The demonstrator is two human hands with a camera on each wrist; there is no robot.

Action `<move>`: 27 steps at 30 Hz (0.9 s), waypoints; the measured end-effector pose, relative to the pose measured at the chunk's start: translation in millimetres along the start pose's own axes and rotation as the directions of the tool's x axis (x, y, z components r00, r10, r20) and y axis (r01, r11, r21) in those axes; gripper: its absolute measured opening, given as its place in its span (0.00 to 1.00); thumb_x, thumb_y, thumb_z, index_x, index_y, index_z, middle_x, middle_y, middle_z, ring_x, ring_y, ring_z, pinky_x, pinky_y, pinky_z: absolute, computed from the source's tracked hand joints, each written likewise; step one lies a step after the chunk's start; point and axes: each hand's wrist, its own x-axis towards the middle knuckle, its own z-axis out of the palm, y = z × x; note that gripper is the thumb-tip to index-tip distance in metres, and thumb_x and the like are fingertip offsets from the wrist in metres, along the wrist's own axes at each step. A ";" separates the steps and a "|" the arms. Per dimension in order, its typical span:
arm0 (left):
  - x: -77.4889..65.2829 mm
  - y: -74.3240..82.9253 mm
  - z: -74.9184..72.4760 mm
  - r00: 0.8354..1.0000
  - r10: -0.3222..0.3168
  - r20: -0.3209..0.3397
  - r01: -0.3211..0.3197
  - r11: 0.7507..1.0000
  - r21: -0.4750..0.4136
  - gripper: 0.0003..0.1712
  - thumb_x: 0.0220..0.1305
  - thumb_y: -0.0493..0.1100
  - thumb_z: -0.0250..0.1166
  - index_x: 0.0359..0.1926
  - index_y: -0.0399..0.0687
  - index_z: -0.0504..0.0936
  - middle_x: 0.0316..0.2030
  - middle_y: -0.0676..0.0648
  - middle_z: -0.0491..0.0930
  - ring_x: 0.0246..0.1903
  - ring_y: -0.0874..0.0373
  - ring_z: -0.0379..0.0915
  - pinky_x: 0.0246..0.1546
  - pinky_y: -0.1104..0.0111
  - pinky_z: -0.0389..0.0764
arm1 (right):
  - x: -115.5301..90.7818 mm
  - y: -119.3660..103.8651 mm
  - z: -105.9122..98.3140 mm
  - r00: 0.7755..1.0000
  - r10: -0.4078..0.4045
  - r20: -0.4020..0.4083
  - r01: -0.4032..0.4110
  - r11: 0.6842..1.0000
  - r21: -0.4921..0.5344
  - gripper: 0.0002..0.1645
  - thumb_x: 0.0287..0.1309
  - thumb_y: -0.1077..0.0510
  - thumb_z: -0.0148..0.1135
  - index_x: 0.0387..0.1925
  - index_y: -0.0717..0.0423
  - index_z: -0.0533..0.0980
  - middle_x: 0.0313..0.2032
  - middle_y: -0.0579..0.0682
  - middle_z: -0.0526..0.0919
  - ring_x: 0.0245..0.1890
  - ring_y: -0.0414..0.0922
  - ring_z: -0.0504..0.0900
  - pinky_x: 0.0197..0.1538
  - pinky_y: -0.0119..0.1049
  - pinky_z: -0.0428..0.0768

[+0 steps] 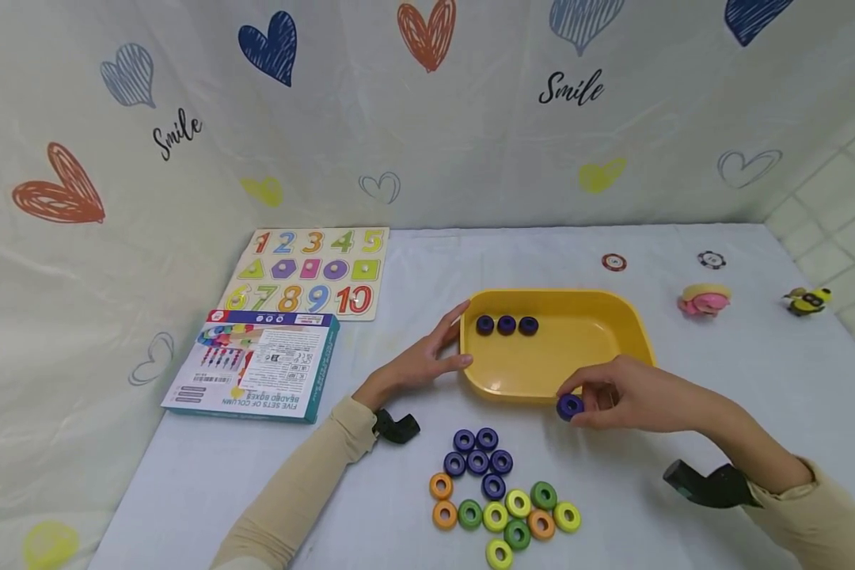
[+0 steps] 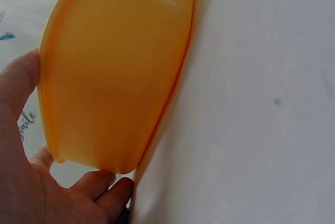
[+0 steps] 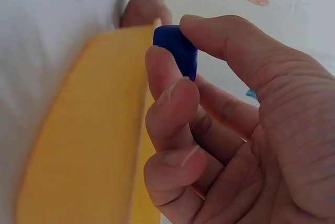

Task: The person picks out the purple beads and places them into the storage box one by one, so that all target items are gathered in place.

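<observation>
My right hand [image 1: 623, 396] pinches a purple ring bead [image 1: 570, 407] between thumb and fingertips, right by the front rim of a yellow tray [image 1: 577, 372]. Up close in the right wrist view, the bead [image 3: 180, 51] looks blue, with the thumb on one side and a fingertip on the other. At the tray's left end, my left hand [image 1: 427, 356] holds the rim and end wall with thumb and fingers; the left wrist view shows the tray wall [image 2: 115, 77] beside those fingers. Inside the tray, a row of three purple beads [image 1: 507, 325] lies near the back left.
Loose purple beads [image 1: 477, 462] lie in front of the tray, with orange, green and yellow beads [image 1: 495, 516] nearer me. Left are a printed box [image 1: 256, 368] and a number board [image 1: 309, 271]. Two chips [image 1: 614, 262], a pink toy [image 1: 705, 301] and a bee toy [image 1: 807, 302] sit right.
</observation>
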 end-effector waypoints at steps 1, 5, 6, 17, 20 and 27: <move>1.1 -4.3 0.4 1.000 0.000 -0.005 0.000 1.000 0.007 0.47 0.59 0.61 0.56 0.69 0.68 0.35 0.68 0.51 0.47 0.65 0.63 0.44 0.64 0.58 0.46 | 3.5 0.4 -4.2 1.000 0.016 -0.010 -0.016 1.000 -0.012 0.17 0.51 0.46 0.63 0.42 0.46 0.76 0.22 0.37 0.76 0.21 0.35 0.72 0.24 0.27 0.73; 3.8 -14.4 1.8 1.000 0.002 -0.020 -0.001 1.000 0.013 0.48 0.56 0.65 0.56 0.68 0.74 0.36 0.67 0.55 0.49 0.64 0.67 0.45 0.64 0.59 0.46 | 17.8 4.7 -18.0 0.996 0.075 -0.048 -0.077 0.996 -0.045 0.19 0.51 0.45 0.63 0.43 0.48 0.76 0.22 0.39 0.76 0.22 0.37 0.72 0.25 0.28 0.73; 4.0 -15.4 1.9 1.000 0.005 -0.020 -0.005 1.000 0.007 0.48 0.55 0.66 0.56 0.68 0.74 0.36 0.67 0.55 0.50 0.64 0.67 0.45 0.64 0.59 0.46 | 21.4 6.4 -20.7 0.995 0.086 -0.053 -0.088 0.995 -0.046 0.20 0.51 0.45 0.63 0.43 0.49 0.76 0.22 0.39 0.76 0.22 0.38 0.72 0.26 0.28 0.73; 2.4 -17.7 1.1 1.000 0.005 -0.024 -0.005 1.000 -0.001 0.48 0.55 0.65 0.56 0.68 0.74 0.36 0.67 0.56 0.50 0.64 0.68 0.45 0.64 0.60 0.47 | 65.9 29.3 -48.3 0.973 0.218 -0.078 -0.220 0.975 -0.015 0.25 0.51 0.45 0.63 0.47 0.54 0.74 0.24 0.50 0.79 0.21 0.47 0.74 0.28 0.34 0.74; 2.6 -18.0 1.4 1.000 0.002 -0.022 -0.002 1.000 -0.004 0.48 0.56 0.65 0.56 0.68 0.75 0.36 0.67 0.57 0.49 0.64 0.67 0.44 0.64 0.59 0.46 | 76.2 38.5 -51.5 0.969 0.225 -0.104 -0.230 0.973 -0.033 0.23 0.52 0.47 0.63 0.46 0.55 0.74 0.23 0.53 0.79 0.20 0.51 0.75 0.28 0.35 0.72; 4.0 -16.9 1.9 1.000 0.001 -0.024 -0.001 1.000 0.006 0.48 0.55 0.66 0.56 0.68 0.76 0.36 0.67 0.58 0.50 0.64 0.69 0.45 0.64 0.60 0.47 | 87.3 58.5 -55.9 0.958 0.263 -0.112 -0.275 0.955 -0.109 0.22 0.53 0.50 0.62 0.47 0.59 0.74 0.20 0.52 0.78 0.20 0.50 0.75 0.27 0.34 0.68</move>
